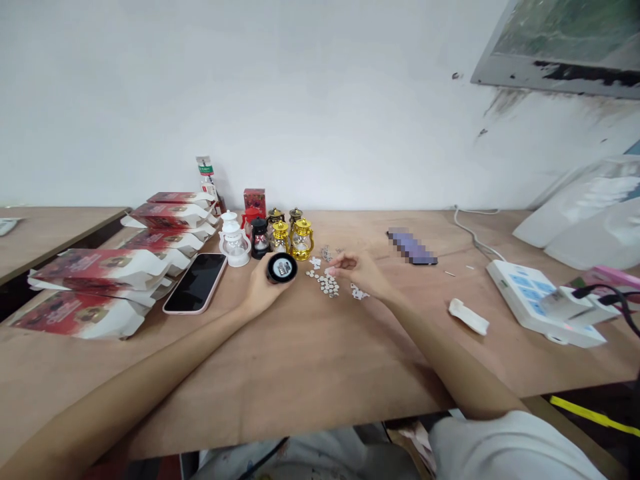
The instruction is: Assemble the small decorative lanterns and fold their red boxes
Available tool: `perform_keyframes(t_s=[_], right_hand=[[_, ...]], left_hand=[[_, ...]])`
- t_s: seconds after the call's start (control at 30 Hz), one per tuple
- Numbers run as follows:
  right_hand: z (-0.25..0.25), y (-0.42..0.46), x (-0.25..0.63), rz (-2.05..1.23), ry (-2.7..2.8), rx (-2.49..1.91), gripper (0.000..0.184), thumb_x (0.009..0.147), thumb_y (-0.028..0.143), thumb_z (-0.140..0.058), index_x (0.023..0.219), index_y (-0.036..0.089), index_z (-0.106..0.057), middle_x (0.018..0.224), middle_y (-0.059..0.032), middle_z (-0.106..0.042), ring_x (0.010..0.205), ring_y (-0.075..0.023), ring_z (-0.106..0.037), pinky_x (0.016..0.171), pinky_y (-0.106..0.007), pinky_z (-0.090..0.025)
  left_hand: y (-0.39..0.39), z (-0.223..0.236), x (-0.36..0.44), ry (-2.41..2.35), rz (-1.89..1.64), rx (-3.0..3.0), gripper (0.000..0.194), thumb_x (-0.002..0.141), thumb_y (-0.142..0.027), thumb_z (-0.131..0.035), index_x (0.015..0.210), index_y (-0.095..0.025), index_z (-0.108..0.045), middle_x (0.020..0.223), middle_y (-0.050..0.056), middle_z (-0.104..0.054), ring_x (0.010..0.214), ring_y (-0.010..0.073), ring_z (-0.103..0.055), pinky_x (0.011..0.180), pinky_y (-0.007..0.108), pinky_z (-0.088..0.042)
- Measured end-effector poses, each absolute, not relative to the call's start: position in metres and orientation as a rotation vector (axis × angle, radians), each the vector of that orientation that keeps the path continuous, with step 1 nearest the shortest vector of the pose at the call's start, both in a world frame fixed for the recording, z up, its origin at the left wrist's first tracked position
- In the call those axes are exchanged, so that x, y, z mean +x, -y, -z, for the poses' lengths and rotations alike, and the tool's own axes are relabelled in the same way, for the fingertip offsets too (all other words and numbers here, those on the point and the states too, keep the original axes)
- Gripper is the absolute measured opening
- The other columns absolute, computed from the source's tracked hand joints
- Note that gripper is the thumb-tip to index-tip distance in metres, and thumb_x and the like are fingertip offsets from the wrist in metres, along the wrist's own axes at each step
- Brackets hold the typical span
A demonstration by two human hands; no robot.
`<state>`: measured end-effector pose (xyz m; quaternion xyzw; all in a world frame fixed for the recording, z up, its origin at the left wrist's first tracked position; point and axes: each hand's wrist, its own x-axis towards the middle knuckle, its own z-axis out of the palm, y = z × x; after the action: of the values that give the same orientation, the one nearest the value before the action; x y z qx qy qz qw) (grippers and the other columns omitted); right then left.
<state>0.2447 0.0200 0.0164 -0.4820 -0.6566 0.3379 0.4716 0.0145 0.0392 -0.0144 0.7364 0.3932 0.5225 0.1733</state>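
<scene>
My left hand [263, 283] is closed around a black lantern [281, 268], whose round underside faces me with a pale, dark-patterned middle; its rest is hidden in the hand. Over the small white discs [329, 287], my right hand [353, 268] has its thumb and forefinger brought together in a pinch. Whatever is between those fingertips is too small to make out. Other small white pieces [358, 292] lie just below that hand, and tiny metal bits [327, 252] are beyond it. Miniature lanterns stand behind my left hand: white [234, 240], black [259, 238], gold [301, 240], red and bronze.
Red-and-white boxes [100, 270] are piled at left, beside a pink-cased phone [196, 283]. A bottle [206, 177] and a small red box [255, 200] stand near the wall. Rightward are another phone [413, 247], a white scrap [469, 317] and a power strip [540, 300] with cables.
</scene>
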Motion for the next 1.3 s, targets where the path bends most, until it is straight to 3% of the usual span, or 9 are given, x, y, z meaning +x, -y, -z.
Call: perform_keyframes(t_s=[0.13, 0.33, 0.6, 0.73, 0.9, 1.13, 1.3], right_hand=[[-0.019, -0.003, 0.218, -0.921, 1.433, -0.921, 0.027, 0.061, 0.040, -0.078, 0.075, 0.019, -0.069, 0.071, -0.0008, -0.067, 0.065, -0.0135, -0.061, 0.062, -0.029, -0.052], [-0.019, 0.016, 0.197, -0.964, 1.403, -0.807, 0.026, 0.065, 0.043, -0.077, 0.075, 0.021, -0.069, 0.076, -0.0008, -0.066, 0.067, -0.0126, -0.061, 0.064, -0.028, -0.053], [-0.007, 0.013, 0.193, -1.011, 1.375, -0.785, 0.031, 0.066, 0.044, -0.076, 0.084, 0.021, -0.065, 0.072, 0.0015, -0.065, 0.064, -0.0116, -0.062, 0.068, -0.029, -0.054], [-0.003, 0.013, 0.193, -0.880, 1.466, -0.820, 0.026, 0.073, 0.045, -0.070, 0.082, 0.021, -0.066, 0.077, -0.0013, -0.067, 0.070, -0.0137, -0.062, 0.069, -0.030, -0.053], [-0.006, 0.016, 0.195, -0.517, 1.670, -0.755, 0.012, 0.085, 0.032, -0.060, 0.083, 0.022, -0.068, 0.087, -0.0037, -0.066, 0.086, -0.0159, -0.062, 0.077, -0.031, -0.052], [-0.008, 0.022, 0.196, -0.136, 1.891, -0.720, 0.014, 0.090, 0.019, -0.051, 0.095, 0.022, -0.064, 0.086, -0.0035, -0.069, 0.078, -0.0151, -0.064, 0.072, -0.029, -0.052], [-0.005, 0.023, 0.194, -0.036, 1.921, -0.684, 0.016, 0.091, 0.018, -0.048, 0.088, 0.022, -0.063, 0.081, -0.0027, -0.070, 0.076, -0.0152, -0.064, 0.071, -0.030, -0.052]], left_hand=[[-0.036, 0.013, 0.014, -1.101, -1.429, 2.148, 0.040, 0.068, -0.028, -0.071, 0.102, -0.017, -0.053, 0.103, 0.006, -0.065, 0.095, 0.0219, -0.062, 0.083, 0.037, -0.051], [-0.029, 0.005, 0.014, -0.969, -1.340, 2.311, 0.031, 0.072, -0.023, -0.067, 0.100, -0.018, -0.054, 0.101, 0.005, -0.065, 0.095, 0.0199, -0.061, 0.084, 0.035, -0.049], [-0.029, 0.007, 0.013, -0.876, -1.281, 2.414, 0.035, 0.073, -0.021, -0.066, 0.105, -0.019, -0.052, 0.104, 0.007, -0.063, 0.097, 0.0214, -0.060, 0.083, 0.036, -0.049], [-0.030, 0.008, 0.013, -0.903, -1.245, 2.419, 0.035, 0.073, -0.021, -0.065, 0.105, -0.020, -0.052, 0.105, 0.007, -0.063, 0.099, 0.0221, -0.059, 0.084, 0.037, -0.049], [-0.028, 0.007, 0.013, -0.863, -1.190, 2.473, 0.037, 0.073, -0.016, -0.062, 0.108, -0.021, -0.051, 0.107, 0.007, -0.061, 0.101, 0.0220, -0.058, 0.087, 0.037, -0.048], [-0.026, 0.007, 0.014, -0.868, -1.096, 2.528, 0.036, 0.074, -0.013, -0.059, 0.108, -0.022, -0.051, 0.106, 0.006, -0.059, 0.103, 0.0221, -0.055, 0.089, 0.037, -0.047], [-0.026, 0.007, 0.015, -0.841, -1.075, 2.567, 0.036, 0.075, -0.012, -0.058, 0.108, -0.022, -0.050, 0.105, 0.006, -0.059, 0.102, 0.0218, -0.055, 0.089, 0.036, -0.046]])
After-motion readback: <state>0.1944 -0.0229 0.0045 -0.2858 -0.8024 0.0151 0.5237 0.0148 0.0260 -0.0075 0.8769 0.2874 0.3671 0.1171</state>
